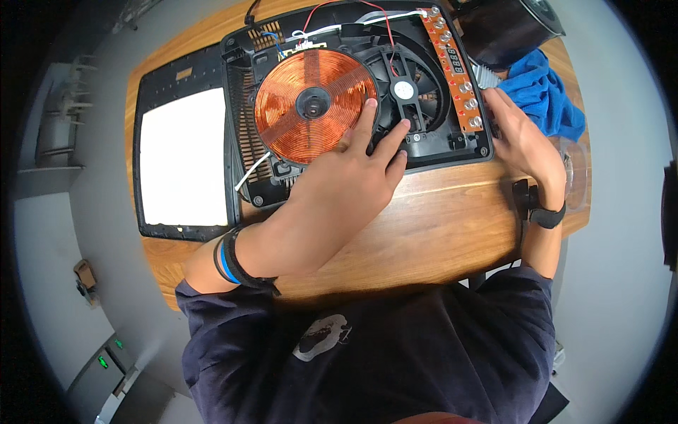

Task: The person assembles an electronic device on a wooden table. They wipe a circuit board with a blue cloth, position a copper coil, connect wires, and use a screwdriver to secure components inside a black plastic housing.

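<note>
An opened induction cooker base (452, 152) lies on the wooden table, its inside showing. My left hand (353, 166) reaches over its front edge with the fingers spread. Two fingertips rest by the rim of the round copper coil (282, 127) and the black cooling fan (404, 90), and nothing is gripped. At the base's right side, my right hand (526, 138) holds the edge beside the orange control board (452, 71). Some of its fingertips are hidden by that edge. A grey ridged piece (486, 76) sits just beyond those fingers.
Left of the base lies a black-framed panel (185, 159) with a white surface. A blue cloth (540, 95) and a dark pot-like container (505, 32) stand at the back right. A clear plastic container (578, 173) is by my right wrist. Red and white wires cross the base's back.
</note>
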`<action>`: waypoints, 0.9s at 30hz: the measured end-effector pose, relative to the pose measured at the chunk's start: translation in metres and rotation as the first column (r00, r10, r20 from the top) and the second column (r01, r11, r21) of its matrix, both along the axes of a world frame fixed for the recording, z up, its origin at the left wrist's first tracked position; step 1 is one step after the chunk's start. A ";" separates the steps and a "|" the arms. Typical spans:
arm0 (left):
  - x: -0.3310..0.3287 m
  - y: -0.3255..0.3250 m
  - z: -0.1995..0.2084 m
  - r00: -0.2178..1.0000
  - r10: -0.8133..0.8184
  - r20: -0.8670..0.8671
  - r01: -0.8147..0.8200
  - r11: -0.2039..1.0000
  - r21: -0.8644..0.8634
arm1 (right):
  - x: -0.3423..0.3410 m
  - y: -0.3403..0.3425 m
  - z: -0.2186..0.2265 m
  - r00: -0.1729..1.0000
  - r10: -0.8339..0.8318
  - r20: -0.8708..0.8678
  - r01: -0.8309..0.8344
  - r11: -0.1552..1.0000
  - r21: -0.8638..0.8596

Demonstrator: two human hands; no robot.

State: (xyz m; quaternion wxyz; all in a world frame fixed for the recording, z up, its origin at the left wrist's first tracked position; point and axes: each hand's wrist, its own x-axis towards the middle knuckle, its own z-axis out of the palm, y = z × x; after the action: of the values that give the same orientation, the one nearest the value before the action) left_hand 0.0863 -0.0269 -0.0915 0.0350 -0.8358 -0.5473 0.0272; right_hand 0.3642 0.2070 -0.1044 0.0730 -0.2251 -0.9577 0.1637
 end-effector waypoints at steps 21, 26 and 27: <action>-0.104 -0.007 0.007 0.905 0.377 0.197 -0.336 0.918 -0.209 | -0.013 -0.027 0.053 0.997 -0.037 -0.062 0.038 0.999 0.016; -0.109 -0.004 -0.003 0.911 0.363 0.196 -0.328 0.925 -0.190 | -0.049 -0.048 0.057 0.983 0.185 0.009 -0.185 0.983 -0.004; -0.108 -0.004 -0.002 0.906 0.374 0.200 -0.337 0.921 -0.196 | -0.056 -0.052 0.056 0.980 0.197 -0.002 -0.197 0.980 0.015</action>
State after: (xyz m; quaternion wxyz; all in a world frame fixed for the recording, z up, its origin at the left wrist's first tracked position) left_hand -0.0221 -0.0308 -0.0934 -0.1007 -0.7191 -0.6872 -0.0223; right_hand 0.3080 0.1554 -0.0482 0.0595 -0.1286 -0.9763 0.1635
